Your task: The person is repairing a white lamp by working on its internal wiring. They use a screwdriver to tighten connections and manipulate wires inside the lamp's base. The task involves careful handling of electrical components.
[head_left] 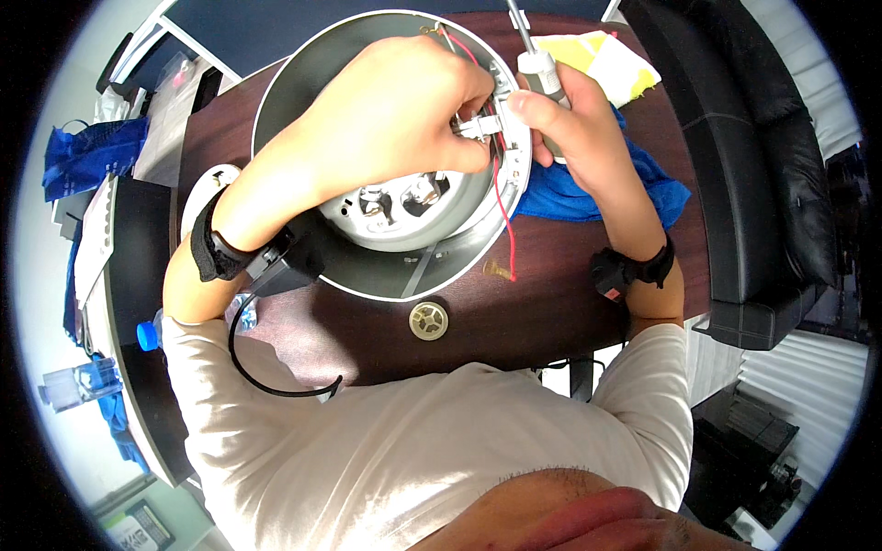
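A large round grey appliance housing point(296, 96) lies on the table, with a pale drum-like part point(413, 230) inside it. My left hand point(404, 110) reaches over the housing. Its thumb and fingers are closed on a small white plastic part point(480, 127) at the right side of the rim. Red wires point(503, 197) run past that part, one hanging down to the table. In my right hand point(583, 119) is a screwdriver point(540, 73), gripped by its handle with the shaft pointing up and away from the housing.
A small round vented disc point(428, 321) lies on the dark wooden table point(340, 340) near me. A blue cloth point(657, 188) and a yellow-and-white cloth point(625, 69) lie to the right. Beyond stands a black sofa point(735, 184). A blue-capped bottle point(149, 335) is at the left.
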`<state>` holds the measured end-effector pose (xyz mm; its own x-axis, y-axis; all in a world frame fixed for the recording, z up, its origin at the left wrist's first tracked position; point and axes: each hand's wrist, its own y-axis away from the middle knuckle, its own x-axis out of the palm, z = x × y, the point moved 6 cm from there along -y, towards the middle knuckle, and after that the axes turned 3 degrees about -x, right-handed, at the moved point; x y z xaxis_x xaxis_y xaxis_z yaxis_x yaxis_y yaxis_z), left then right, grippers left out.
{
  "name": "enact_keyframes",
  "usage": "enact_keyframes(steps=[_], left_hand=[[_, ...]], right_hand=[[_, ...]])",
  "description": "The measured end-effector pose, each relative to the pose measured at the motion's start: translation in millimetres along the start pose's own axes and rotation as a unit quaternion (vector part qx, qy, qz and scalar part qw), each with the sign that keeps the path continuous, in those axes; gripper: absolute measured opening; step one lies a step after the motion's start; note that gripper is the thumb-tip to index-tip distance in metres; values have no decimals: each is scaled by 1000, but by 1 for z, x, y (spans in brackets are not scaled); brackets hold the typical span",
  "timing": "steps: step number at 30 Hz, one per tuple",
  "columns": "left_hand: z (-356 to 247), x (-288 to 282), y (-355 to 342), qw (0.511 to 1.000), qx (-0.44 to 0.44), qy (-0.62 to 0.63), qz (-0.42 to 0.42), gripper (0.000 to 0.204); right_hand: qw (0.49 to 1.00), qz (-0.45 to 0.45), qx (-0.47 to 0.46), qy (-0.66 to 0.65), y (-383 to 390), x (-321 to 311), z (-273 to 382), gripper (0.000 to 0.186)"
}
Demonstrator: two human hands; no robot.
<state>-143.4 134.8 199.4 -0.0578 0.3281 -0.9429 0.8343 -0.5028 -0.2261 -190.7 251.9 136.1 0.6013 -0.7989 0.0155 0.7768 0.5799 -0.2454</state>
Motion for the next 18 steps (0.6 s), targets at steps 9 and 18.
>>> enact_keyframes(steps=[9,18], left_hand=[[-4,3,1,999,-15,-29,-31,24],[-10,-2,6,996,-62,-36,-46,22]], right_hand=[[1000,0,0,-16,-3,-5,-10,29],[1000,-9,-24,-14,-6,-6,-12,40]])
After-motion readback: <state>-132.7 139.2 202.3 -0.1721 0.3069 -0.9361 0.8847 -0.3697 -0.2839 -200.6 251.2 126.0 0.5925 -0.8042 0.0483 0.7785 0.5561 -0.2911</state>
